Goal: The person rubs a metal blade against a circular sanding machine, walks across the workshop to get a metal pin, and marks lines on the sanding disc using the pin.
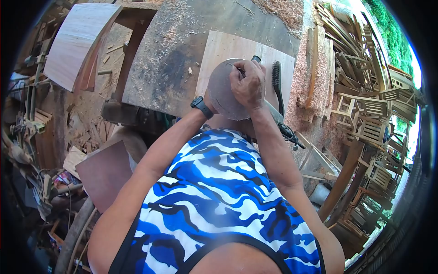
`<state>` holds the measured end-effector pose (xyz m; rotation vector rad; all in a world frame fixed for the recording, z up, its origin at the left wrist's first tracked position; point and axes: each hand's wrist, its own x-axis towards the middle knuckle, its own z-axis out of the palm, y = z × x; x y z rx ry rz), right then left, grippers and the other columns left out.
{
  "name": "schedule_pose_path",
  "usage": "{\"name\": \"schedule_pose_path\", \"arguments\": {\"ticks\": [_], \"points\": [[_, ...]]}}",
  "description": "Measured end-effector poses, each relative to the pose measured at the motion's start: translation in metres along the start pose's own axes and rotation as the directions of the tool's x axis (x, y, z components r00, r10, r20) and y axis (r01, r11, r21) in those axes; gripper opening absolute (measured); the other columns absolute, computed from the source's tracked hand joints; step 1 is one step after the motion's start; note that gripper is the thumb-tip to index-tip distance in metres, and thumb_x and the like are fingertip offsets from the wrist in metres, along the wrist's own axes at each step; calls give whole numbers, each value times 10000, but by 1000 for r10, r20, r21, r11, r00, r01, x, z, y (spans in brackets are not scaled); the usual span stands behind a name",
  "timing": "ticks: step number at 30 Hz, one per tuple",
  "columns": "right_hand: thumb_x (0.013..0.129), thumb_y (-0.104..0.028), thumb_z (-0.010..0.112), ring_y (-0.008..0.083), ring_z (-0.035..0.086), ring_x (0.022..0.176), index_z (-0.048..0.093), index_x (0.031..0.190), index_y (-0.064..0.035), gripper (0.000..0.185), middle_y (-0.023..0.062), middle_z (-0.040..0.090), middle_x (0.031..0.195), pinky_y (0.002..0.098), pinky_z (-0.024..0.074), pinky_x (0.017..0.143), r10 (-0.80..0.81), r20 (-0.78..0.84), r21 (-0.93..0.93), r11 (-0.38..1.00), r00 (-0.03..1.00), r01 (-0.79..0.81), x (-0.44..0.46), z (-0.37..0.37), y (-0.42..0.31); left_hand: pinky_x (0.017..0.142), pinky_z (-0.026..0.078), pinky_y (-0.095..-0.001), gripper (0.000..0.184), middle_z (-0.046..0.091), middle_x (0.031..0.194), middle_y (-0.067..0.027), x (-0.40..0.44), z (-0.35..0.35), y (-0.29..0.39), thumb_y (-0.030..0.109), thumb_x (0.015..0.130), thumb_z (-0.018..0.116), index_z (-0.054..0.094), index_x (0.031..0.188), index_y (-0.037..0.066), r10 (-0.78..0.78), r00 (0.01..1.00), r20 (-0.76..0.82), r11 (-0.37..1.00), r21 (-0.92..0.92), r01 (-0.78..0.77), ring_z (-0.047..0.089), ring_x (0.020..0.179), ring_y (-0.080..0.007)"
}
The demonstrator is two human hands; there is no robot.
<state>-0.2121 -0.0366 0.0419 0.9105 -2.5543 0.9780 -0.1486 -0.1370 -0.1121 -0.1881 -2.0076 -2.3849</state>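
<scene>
A round, brown-grey disc (223, 98) with a rough pale edge, like a sanding disc, is in front of me above the wooden board. My right hand (250, 84) is over its upper right part, fingers curled in a pinch. Something small and dark shows at the fingertips, too hidden to name. My left hand (210, 101) is at the disc's left edge, below a dark wristwatch (201, 107); the disc covers its fingers. To the right of my right hand lies a wire brush (277, 86) with a black handle. A dark round end of something (256, 59) shows beyond my knuckles.
The pale wooden board (207, 50) lies on a workbench (155, 86) strewn with shavings. A curved wooden panel (82, 41) stands at the left. Stacked wooden frames (365, 118) and loose strips fill the right side. A dark cable (292, 137) hangs near my right forearm.
</scene>
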Motion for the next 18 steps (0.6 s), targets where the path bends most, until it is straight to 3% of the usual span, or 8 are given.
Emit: {"name": "schedule_pose_path", "arguments": {"ticks": [1, 5, 8, 10, 14, 16, 17, 18], "points": [[850, -102, 720, 312, 682, 868, 697, 883, -70, 52, 102, 725, 868, 449, 461, 904, -9, 8, -1, 1000, 1000, 9, 0, 1, 0, 1206, 376, -395, 734, 542, 1536, -122, 0, 0, 2, 273, 918, 800, 466, 1547, 97, 19, 1000, -9, 997, 75, -18, 501, 1424, -240], [844, -94, 723, 312, 683, 862, 696, 877, -77, 46, 100, 725, 868, 448, 466, 898, -36, 18, -16, 999, 999, 36, 2, 5, 1, 1196, 388, -392, 681, 550, 1525, -116, 6, 3, 10, 262, 944, 771, 476, 1535, 95, 62, 998, -17, 998, 30, -62, 512, 1415, -238], [836, -86, 724, 309, 682, 857, 692, 866, -80, 45, 95, 719, 859, 449, 465, 894, -16, -34, -46, 999, 999, 14, 5, 13, -2, 1195, 386, -392, 661, 552, 1520, -114, 8, 7, 17, 263, 956, 758, 478, 1530, 91, 148, 984, -94, 980, 146, -134, 517, 1411, -234], [836, -86, 724, 309, 682, 859, 690, 870, -78, 49, 98, 718, 858, 451, 461, 896, -24, -35, 3, 1000, 999, 24, 1, 9, 1, 1214, 360, -395, 669, 537, 1535, -118, 6, 6, 32, 271, 957, 758, 471, 1532, 87, 20, 997, -76, 992, -126, -29, 494, 1431, -234], [839, -91, 725, 311, 682, 876, 686, 890, -75, 66, 108, 717, 864, 453, 450, 908, -57, 5, 33, 998, 998, 57, -2, 6, 4, 1232, 334, -393, 696, 504, 1566, -125, 6, 4, 34, 277, 963, 752, 440, 1555, 88, -42, 999, -24, 974, -224, 35, 461, 1459, -229], [853, -102, 726, 308, 683, 851, 695, 909, -73, 70, 104, 715, 846, 440, 468, 898, -57, -1, -15, 998, 998, 57, 0, 10, 3, 1245, 315, -386, 739, 469, 1597, -130, 8, 6, 45, 284, 964, 754, 399, 1585, 96, -61, 995, -78, 980, -194, 45, 436, 1483, -223], [867, -113, 727, 306, 685, 827, 703, 928, -72, 78, 99, 713, 828, 427, 487, 888, -56, -12, -68, 996, 998, 55, 2, 12, 3, 1262, 288, -393, 766, 461, 1604, -132, 9, 6, 40, 292, 957, 764, 387, 1595, 98, 28, 995, -92, 999, -27, -30, 427, 1493, -228], [867, -113, 727, 306, 685, 827, 703, 928, -72, 78, 99, 713, 828, 427, 487, 888, -54, -11, -68, 996, 998, 54, 1, 12, 2, 1262, 288, -393, 766, 461, 1604, -132, 7, 6, 35, 292, 957, 764, 387, 1595, 98, 26, 995, -92, 999, -28, -28, 427, 1493, -228]]}}
